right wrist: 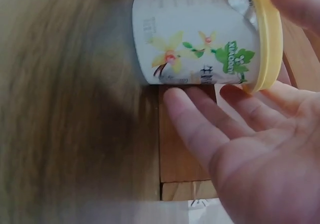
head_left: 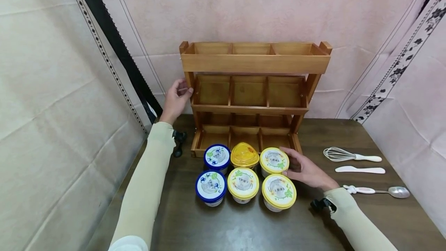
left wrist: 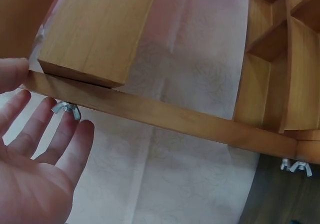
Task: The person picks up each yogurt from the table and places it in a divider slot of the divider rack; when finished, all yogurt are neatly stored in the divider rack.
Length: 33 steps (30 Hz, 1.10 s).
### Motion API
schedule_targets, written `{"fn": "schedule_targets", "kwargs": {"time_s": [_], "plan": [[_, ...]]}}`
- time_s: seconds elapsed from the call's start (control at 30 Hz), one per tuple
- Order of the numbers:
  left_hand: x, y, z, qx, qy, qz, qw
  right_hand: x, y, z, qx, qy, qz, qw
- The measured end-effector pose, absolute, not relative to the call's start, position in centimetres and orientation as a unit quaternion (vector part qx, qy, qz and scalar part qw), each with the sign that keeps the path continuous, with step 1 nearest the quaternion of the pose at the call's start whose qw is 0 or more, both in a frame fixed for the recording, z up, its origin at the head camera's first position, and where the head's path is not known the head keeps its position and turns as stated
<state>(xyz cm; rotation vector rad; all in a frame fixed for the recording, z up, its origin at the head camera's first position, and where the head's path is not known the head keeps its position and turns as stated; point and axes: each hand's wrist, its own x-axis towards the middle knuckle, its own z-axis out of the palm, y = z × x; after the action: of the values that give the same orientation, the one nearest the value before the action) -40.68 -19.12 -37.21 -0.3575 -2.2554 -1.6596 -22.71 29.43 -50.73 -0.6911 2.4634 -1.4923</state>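
Observation:
My right hand (head_left: 310,169) holds a paper cup with a yellow lid (head_left: 274,160), the back right one of a group in front of a wooden rack (head_left: 256,64). In the right wrist view, the thumb is at the lid's rim and the fingers lie along the printed side of the cup (right wrist: 200,39). My left hand (head_left: 175,99) is at the rack's left side post (left wrist: 165,115). Its thumb touches the post end, and the loosely extended fingers (left wrist: 75,149) hang by a wing nut (left wrist: 66,109).
Two blue-lidded cups (head_left: 210,186), two other yellow-lidded cups (head_left: 243,183) and a container with a translucent yellow lid (head_left: 245,154) stand close together. A whisk (head_left: 352,155), a white knife (head_left: 360,170) and a spoon (head_left: 378,191) lie on the right. Cloth (head_left: 261,7) hangs behind.

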Motion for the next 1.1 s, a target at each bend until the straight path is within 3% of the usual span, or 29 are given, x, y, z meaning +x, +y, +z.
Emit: {"fn": "schedule_targets", "kwargs": {"time_s": [0.57,1.1], "plan": [[-40.6,-19.6,-37.8,-0.114,-0.786,-0.589,0.152,-22.7,30.3,-50.3,-0.189,0.846,-0.497,0.044],[-41.0,-19.6,-39.0,-0.115,-0.776,-0.602,0.15,-22.8,30.1,-47.7,-0.184,0.838,-0.514,0.017]]}}
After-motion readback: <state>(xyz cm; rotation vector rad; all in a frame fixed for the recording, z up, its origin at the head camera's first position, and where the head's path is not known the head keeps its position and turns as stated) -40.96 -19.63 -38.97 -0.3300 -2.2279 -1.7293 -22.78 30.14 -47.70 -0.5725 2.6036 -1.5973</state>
